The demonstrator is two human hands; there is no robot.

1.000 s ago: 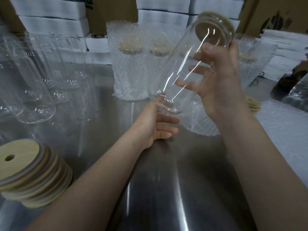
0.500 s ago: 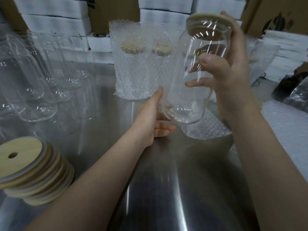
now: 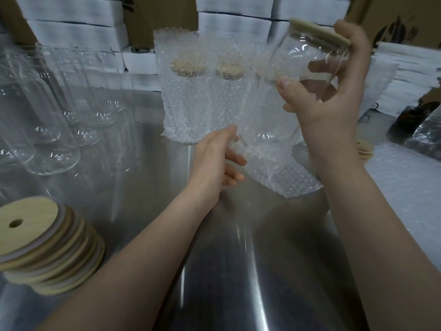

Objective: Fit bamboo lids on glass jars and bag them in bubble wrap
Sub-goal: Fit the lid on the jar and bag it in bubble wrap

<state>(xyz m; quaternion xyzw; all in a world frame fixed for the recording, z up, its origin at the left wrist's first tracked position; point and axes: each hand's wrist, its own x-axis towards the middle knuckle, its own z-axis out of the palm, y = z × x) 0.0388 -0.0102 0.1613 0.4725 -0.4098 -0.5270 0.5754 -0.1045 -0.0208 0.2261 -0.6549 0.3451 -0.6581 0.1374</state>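
The glass jar [image 3: 303,75] was held in the air above the steel table [image 3: 238,271], tilted, with its bamboo lid [image 3: 319,34] seated on top. The right hand [image 3: 334,99] gripped it near the top, thumb on the near side and fingers round the far side. The jar's base pointed down into the mouth of a bubble-wrap bag [image 3: 286,177]. How far it had entered could not be told through the clear film. The left hand [image 3: 214,161] pinched the bag's near edge between thumb and fingers, well apart from the right hand. The principal hazard was a snag: if the mouth collapsed, the base would likely catch the edge and bunch the film. A second hazard was the lid, which looked merely pressed on and might lift if the fingers slid upward. Smooth glass gripped high and tilted could also slip onto the steel. Bagged jars [image 3: 188,96] stood just behind, bare jars [image 3: 57,115] and a stack of lids [image 3: 47,247] to the left; a wide swing could topple them.
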